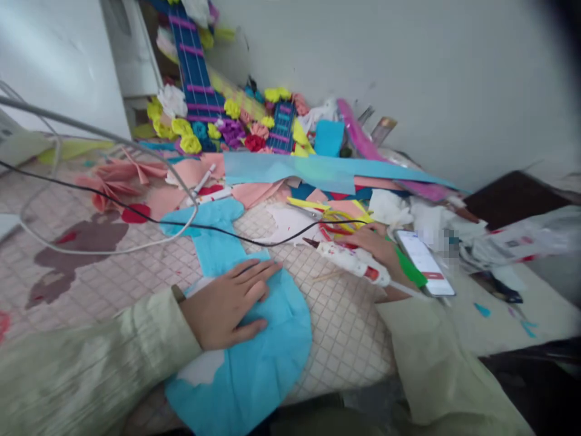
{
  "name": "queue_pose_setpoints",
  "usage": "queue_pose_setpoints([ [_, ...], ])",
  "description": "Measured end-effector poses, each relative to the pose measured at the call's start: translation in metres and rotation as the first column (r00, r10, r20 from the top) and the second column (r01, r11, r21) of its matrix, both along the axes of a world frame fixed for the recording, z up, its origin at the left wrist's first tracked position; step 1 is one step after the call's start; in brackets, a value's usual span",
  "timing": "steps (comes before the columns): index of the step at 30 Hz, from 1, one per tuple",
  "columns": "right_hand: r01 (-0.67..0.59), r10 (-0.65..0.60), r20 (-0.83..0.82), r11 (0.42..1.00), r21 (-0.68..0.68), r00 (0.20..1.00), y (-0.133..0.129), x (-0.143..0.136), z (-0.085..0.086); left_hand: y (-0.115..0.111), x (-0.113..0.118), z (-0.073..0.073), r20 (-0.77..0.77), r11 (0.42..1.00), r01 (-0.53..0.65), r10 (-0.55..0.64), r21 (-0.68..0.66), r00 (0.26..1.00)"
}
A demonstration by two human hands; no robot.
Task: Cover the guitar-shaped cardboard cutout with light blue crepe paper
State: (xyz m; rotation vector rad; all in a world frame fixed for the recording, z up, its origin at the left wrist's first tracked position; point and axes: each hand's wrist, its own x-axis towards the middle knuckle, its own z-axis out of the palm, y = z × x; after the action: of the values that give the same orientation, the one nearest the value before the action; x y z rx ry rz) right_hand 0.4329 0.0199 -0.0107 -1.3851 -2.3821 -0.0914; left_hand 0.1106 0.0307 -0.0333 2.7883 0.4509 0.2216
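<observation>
My left hand (pixel 233 297) lies flat, fingers stretched out, on a guitar-like shape covered in light blue paper (pixel 281 339). White patches of its base show at the lower left. My right hand (pixel 374 242) is at the right, its fingers reaching over the yellow handles of a pair of scissors (pixel 338 219). Just in front of that hand is a white glue gun (pixel 351 261), its dark nozzle pointing left. The glue gun hides part of the hand, and I see no firm grip on either tool. A green strip (pixel 411 266) lies by the right wrist.
A phone (pixel 424 263) with a lit screen lies to the right. Black (pixel 136 211) and white cables (pixel 113 249) cross the table. Paper flowers (pixel 181 136), a dark blue guitar neck (pixel 195 66) and a long blue strip (pixel 290 169) crowd the back. A marker (pixel 206 177) lies among paper scraps.
</observation>
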Motion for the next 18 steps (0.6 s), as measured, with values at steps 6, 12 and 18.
queue_pose_setpoints([
  [6,-0.031,0.029,-0.026,0.997,-0.069,0.999,0.014,-0.015,0.015,-0.005,-0.001,-0.004,0.062,0.999,-0.041,0.041,-0.011,0.997],
  [12,-0.012,0.008,-0.042,0.996,-0.088,0.999,0.046,-0.023,0.02,-0.004,-0.002,-0.011,0.091,0.999,-0.037,0.038,-0.014,0.995],
  [18,0.112,-0.111,0.019,0.989,-0.099,0.994,0.07,-0.044,0.004,-0.002,-0.002,-0.01,0.057,0.999,-0.029,0.031,-0.031,0.998],
])
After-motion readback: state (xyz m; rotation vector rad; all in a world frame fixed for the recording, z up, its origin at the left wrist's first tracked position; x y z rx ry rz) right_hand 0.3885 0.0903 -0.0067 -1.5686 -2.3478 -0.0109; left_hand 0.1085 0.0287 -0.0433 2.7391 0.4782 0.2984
